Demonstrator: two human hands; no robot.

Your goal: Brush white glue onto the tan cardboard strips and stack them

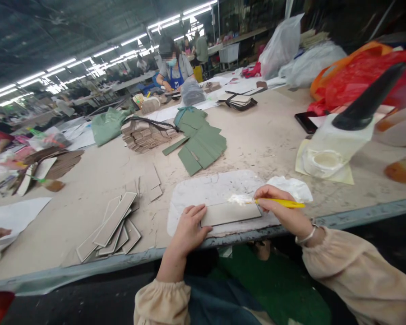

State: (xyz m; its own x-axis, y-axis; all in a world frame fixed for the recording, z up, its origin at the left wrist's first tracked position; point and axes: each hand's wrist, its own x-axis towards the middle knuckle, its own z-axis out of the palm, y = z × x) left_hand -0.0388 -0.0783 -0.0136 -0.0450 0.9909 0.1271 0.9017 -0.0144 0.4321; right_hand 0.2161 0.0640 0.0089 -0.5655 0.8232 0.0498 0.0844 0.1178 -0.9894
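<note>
My left hand (pixel 189 228) rests with fingers spread flat on the left end of a grey rectangular piece (pixel 230 213), which lies on a white glue-stained board (pixel 209 192) at the table's near edge. My right hand (pixel 281 211) is closed around a yellow-handled brush (pixel 284 203). The brush's white bristles (pixel 239 199) touch the piece's upper right edge. A crumpled white cloth (pixel 291 186) lies just behind my right hand.
A stack of grey strips (pixel 113 228) lies to the left. Green pieces (pixel 199 144) and a brown stack (pixel 144 134) sit mid-table. A white glue bottle with a black nozzle (pixel 345 131), a phone (pixel 305 122) and red bags (pixel 362 72) stand right. Another person (pixel 173 67) works far across.
</note>
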